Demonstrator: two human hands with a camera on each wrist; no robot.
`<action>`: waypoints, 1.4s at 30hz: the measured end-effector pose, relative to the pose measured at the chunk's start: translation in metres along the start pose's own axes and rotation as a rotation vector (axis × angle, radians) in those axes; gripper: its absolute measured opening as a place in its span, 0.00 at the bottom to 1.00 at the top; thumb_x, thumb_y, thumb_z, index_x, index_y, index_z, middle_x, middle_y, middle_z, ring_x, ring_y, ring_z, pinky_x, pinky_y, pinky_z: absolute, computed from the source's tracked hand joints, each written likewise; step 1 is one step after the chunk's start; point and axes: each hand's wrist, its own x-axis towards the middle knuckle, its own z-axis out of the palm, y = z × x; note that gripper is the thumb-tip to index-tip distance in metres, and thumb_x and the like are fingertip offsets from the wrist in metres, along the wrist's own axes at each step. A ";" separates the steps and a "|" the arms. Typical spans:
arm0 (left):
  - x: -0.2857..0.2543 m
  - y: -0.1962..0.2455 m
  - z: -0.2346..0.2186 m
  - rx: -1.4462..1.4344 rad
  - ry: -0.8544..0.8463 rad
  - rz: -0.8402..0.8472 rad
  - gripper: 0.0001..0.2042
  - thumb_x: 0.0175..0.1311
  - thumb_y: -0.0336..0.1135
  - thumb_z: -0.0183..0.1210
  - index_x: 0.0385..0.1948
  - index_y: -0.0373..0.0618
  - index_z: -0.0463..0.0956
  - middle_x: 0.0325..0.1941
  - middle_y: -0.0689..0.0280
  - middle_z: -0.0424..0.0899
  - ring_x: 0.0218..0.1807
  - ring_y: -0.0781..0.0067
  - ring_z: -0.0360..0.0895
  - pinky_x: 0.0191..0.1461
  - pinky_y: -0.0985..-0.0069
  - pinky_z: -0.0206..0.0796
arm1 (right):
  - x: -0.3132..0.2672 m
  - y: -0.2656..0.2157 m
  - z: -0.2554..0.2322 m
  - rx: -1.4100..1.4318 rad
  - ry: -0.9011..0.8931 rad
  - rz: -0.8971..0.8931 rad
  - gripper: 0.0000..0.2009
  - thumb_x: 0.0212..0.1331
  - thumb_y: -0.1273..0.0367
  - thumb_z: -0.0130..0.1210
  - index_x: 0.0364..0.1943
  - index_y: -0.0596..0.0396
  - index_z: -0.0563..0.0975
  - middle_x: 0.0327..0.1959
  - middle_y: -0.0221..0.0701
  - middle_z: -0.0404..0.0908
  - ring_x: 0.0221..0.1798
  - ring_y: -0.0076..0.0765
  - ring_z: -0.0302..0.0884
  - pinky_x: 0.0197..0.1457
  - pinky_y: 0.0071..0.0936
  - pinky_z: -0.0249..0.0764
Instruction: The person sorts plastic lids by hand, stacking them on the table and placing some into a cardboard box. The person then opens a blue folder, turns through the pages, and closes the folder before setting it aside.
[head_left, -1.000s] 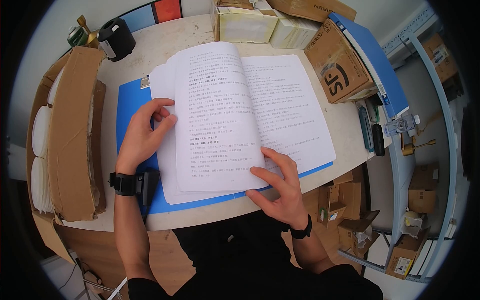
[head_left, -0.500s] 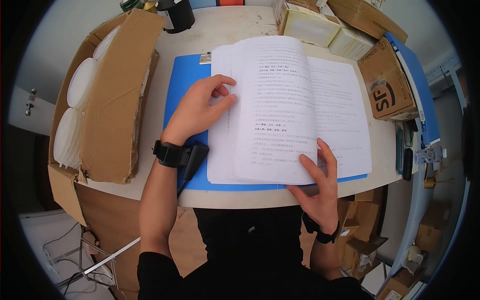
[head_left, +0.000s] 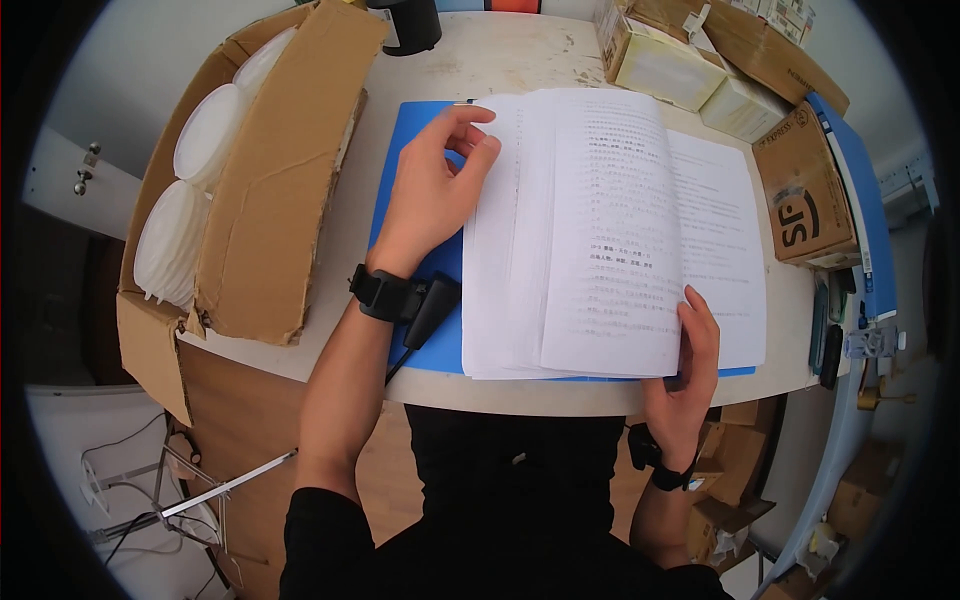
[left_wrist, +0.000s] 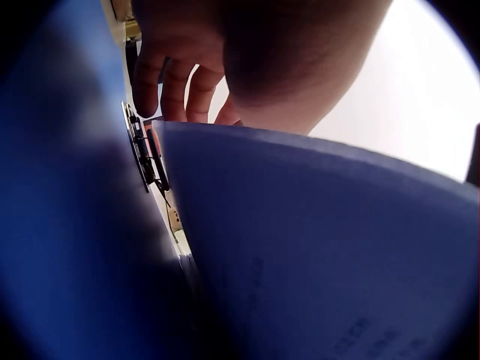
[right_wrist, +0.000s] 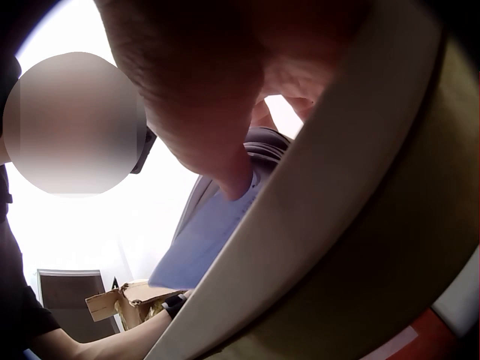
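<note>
A thick stack of printed pages (head_left: pixel 610 220) lies spread on a blue folder (head_left: pixel 400 130), its upper sheets bowed up in the middle. At the lower right edge of these sheets, my right hand (head_left: pixel 690 370) holds them, fingers along the side and thumb tucked beneath, partly hidden. The right wrist view shows the thumb (right_wrist: pixel 238 180) against the paper. My left hand (head_left: pixel 435 190) is at the stack's upper left edge, fingers loosely bent and thumb tip over the margin. In the left wrist view its fingers (left_wrist: pixel 176 86) hang beyond a paper edge.
On the left stands an open cardboard box (head_left: pixel 270 190) with white round lids (head_left: pixel 165 240). A black cylinder (head_left: pixel 410 25) sits behind it. Cartons (head_left: pixel 665 65), a brown box (head_left: pixel 800 190) and an upright blue binder (head_left: pixel 860 220) line the table's back and right side.
My right thumb has slipped under the bowed sheets, which stand higher along their left side. The left hand has moved up along the stack's left edge. The head view has shifted.
</note>
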 end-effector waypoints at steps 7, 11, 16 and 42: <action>0.004 -0.008 -0.002 -0.161 0.234 0.034 0.17 0.74 0.35 0.61 0.61 0.44 0.77 0.44 0.70 0.81 0.49 0.80 0.76 0.51 0.78 0.70 | -0.005 0.002 0.002 0.201 0.226 0.052 0.32 0.65 0.79 0.58 0.74 0.61 0.61 0.73 0.45 0.66 0.72 0.44 0.69 0.75 0.40 0.66; 0.005 -0.013 0.002 -0.149 0.199 0.059 0.17 0.70 0.34 0.62 0.59 0.45 0.78 0.46 0.66 0.84 0.49 0.76 0.80 0.45 0.77 0.71 | -0.022 0.016 0.000 0.267 0.478 0.240 0.32 0.70 0.77 0.56 0.76 0.64 0.56 0.73 0.43 0.66 0.73 0.39 0.65 0.77 0.38 0.58; 0.002 -0.009 0.001 -0.120 0.130 -0.012 0.16 0.70 0.34 0.62 0.58 0.47 0.79 0.49 0.64 0.84 0.51 0.75 0.79 0.48 0.76 0.71 | -0.015 0.026 -0.028 0.175 0.670 0.302 0.33 0.71 0.77 0.56 0.76 0.62 0.55 0.72 0.43 0.67 0.73 0.38 0.65 0.78 0.38 0.58; -0.067 0.034 -0.026 0.371 -0.069 -0.026 0.17 0.70 0.36 0.63 0.58 0.42 0.77 0.64 0.58 0.80 0.74 0.57 0.69 0.77 0.60 0.58 | -0.014 0.055 -0.052 -0.267 0.623 0.320 0.10 0.61 0.76 0.63 0.46 0.60 0.82 0.63 0.41 0.80 0.62 0.48 0.80 0.60 0.38 0.76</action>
